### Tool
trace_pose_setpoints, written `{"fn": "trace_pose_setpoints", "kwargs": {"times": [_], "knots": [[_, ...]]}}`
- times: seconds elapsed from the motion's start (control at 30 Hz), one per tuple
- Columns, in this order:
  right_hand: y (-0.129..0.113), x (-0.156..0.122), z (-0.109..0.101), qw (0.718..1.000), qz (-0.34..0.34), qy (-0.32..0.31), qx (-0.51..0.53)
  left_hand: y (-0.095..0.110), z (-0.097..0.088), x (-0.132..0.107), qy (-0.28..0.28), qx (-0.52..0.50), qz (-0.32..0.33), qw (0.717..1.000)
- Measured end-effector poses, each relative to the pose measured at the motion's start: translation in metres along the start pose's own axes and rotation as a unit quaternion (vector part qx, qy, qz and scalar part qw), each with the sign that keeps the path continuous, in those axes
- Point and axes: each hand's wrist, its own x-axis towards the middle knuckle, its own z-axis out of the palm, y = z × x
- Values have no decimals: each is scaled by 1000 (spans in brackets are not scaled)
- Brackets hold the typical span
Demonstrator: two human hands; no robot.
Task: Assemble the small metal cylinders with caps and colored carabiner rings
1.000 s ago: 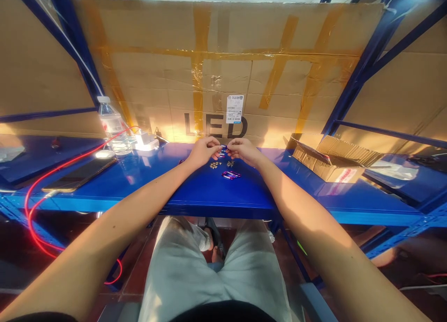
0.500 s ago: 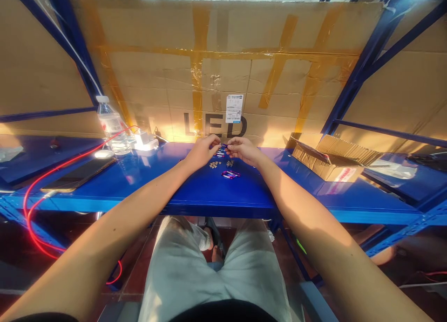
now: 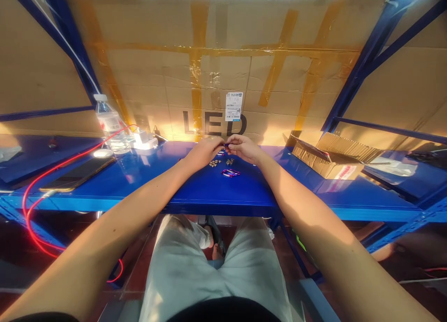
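Note:
My left hand and my right hand meet at the far middle of the blue metal shelf, fingers pinched together on a small purple clip held between them. Just below the hands lie several small brass-coloured metal pieces in two little heaps. A purple and pink carabiner rests flat on the shelf a little nearer to me, apart from both hands.
A water bottle and a white charger stand at the back left, with a red cable and a dark phone. An open cardboard box sits at the right. A taped cardboard sheet marked LED forms the back wall.
Both hands have stayed together over the small metal pieces, shifting only slightly. The view has tilted a little, so everything sits a touch lower in the frame.

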Motion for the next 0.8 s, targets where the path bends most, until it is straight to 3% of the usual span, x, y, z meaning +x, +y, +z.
{"fn": "trace_pose_setpoints", "kwargs": {"times": [0.37,0.8], "knots": [[0,0,0,999,-15,-22,24,-1,1,1,5,10,52,999],[1,-1,-2,997,-48,-53,34,4,2,-1,32,7,66,997]]}}
